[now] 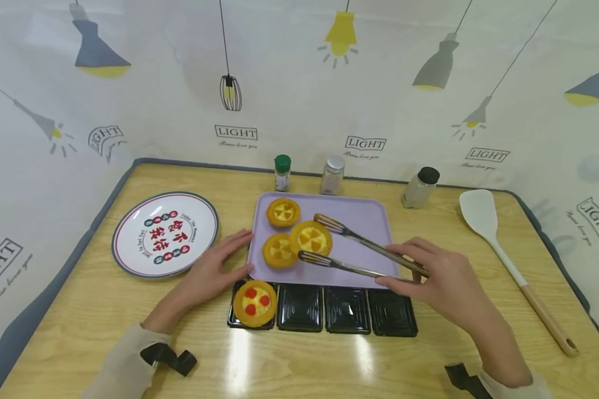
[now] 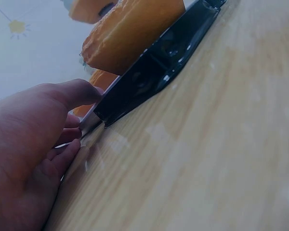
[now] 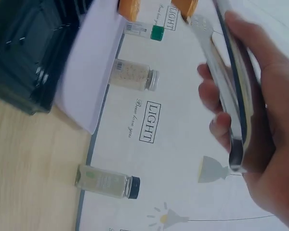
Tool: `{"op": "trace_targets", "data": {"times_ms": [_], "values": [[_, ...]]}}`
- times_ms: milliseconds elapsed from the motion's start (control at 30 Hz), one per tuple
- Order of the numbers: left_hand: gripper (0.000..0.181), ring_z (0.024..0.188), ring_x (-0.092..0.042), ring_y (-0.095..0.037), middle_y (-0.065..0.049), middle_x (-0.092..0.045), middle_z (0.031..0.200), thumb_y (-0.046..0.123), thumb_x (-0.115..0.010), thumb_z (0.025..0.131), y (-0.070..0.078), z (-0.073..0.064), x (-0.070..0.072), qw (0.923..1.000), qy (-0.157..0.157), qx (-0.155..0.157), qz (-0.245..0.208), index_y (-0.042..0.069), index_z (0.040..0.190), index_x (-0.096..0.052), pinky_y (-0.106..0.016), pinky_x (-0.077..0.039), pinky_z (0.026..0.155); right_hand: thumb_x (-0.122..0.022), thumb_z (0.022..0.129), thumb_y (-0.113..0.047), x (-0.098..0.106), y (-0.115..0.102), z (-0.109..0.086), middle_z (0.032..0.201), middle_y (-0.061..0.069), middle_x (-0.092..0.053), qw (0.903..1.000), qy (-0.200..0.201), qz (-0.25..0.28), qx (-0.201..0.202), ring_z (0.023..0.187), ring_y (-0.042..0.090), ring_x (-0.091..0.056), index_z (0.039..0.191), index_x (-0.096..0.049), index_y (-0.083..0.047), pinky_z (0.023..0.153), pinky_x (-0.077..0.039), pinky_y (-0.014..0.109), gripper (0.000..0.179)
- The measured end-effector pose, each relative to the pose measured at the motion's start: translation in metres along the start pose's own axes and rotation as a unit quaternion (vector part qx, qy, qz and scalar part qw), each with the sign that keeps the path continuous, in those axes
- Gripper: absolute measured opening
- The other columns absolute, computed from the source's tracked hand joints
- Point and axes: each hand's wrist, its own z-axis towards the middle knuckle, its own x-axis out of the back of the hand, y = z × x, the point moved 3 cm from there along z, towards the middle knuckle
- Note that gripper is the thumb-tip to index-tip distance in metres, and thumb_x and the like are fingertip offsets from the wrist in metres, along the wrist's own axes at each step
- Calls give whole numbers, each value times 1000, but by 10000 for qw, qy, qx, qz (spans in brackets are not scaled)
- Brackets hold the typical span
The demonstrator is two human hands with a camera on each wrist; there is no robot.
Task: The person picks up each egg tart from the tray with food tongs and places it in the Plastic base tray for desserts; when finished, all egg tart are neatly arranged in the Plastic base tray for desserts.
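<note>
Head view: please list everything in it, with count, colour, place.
table: 1, pale brown, lower part
wall sheet: 1, white, behind table
tray: 1, light purple, table's middle
dishes: 4, black, along tray's near edge
tarts: 4, golden, three at tray, one in leftmost dish
tongs: 1, silver, over tray
plate: 1, white, left of tray
bottles: 3, clear, table's far side
spatula: 1, white-brown, table's right
sleeves: 2, beige, bottom edge
straps: 2, black, by sleeves
left hand: 1, bare, at tray's left edge
right hand: 1, bare, holding tongs
</note>
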Motion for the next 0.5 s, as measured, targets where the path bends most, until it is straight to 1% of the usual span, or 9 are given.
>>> {"op": "trace_targets", "data": {"times_ms": [133, 233, 300, 400, 500], "values": [[65, 143, -29, -25, -4, -34, 156, 42, -67, 93, 0, 1, -1, 10000, -23, -15, 32, 18, 149, -44, -52, -24, 114, -88, 68, -39, -4, -8, -15, 88, -21, -55, 9987, -138, 317, 366, 56, -7, -42, 110, -73, -21, 45, -33, 9, 48], [66, 142, -29, -25, -4, -34, 156, 43, -66, 93, 0, 1, 0, 10000, -19, -3, 49, 18, 149, -44, -52, -24, 114, -86, 71, -41, -11, -13, -25, 90, -20, -55, 9975, -229, 418, 515, 56, -10, -41, 110, -72, -20, 46, -34, 8, 47], [66, 142, -29, -26, -4, -34, 156, 43, -66, 93, 1, 1, 0, 10000, -9, 7, 50, 18, 149, -44, -53, -24, 114, -86, 71, -43, -15, -15, -30, 88, -20, -54, 9971, -245, 463, 556, 56, -13, -40, 109, -72, -19, 46, -34, 9, 47], [65, 143, -28, -24, -3, -34, 156, 44, -66, 93, 0, 0, 0, 10000, -11, 43, 27, 19, 149, -44, -52, -24, 114, -86, 71, -44, -19, -16, -37, 87, -21, -54, 9967, -318, 551, 510, 55, -14, -39, 108, -72, -20, 45, -33, 8, 47], [65, 143, -28, -24, -3, -34, 156, 43, -66, 93, 0, 0, 1, 10000, -14, 38, -1, 19, 149, -44, -52, -24, 114, -86, 71, -44, -22, -17, -41, 86, -22, -53, 9959, -486, 646, 415, 55, -13, -40, 108, -72, -20, 46, -33, 7, 46]]}}
